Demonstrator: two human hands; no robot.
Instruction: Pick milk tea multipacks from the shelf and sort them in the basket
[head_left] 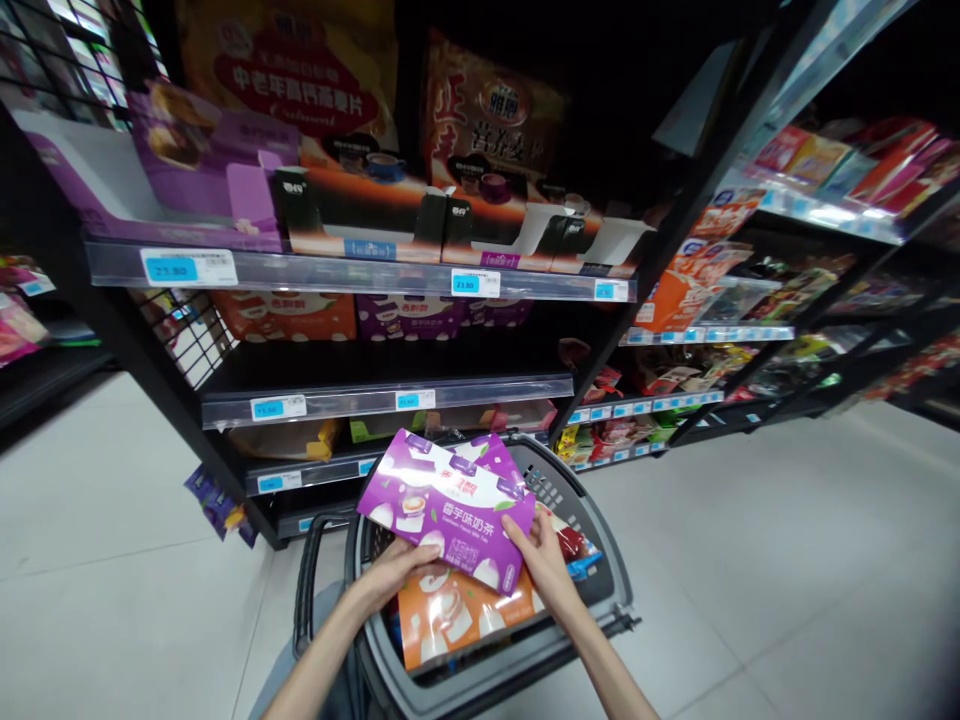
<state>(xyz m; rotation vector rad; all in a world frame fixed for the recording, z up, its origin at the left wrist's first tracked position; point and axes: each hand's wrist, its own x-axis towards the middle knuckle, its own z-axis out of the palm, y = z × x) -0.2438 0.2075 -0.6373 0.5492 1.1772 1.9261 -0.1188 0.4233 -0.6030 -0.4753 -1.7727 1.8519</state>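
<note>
Head view, one item per line.

- Purple pack (448, 505): flat, tilted, its far-left corner raised. It is held over the basket (611, 590), not touching the goods below.
- Left hand (397, 572): at the pack's near-left edge, curled beneath it. The fingers are hidden under the pack, so the grip is seen only from the back of the hand.
- Right hand (544, 560): at the pack's near-right corner, pinching the edge, with fingertips lying on the printed face. The pack sits between the two hands, mostly on their far side.
- Basket: grey, on the floor (787, 560) in front of the shelf (375, 400), with a black handle (306, 580) on its left.
- Orange pack (450, 615): lies in the basket directly under the purple one, partly covered by it.
- Shelf: black frame, clear rails with blue price tags (475, 283). Orange and purple cartons stand on its tiers.
- Purple box (202, 160): on the top tier, far left.
</note>
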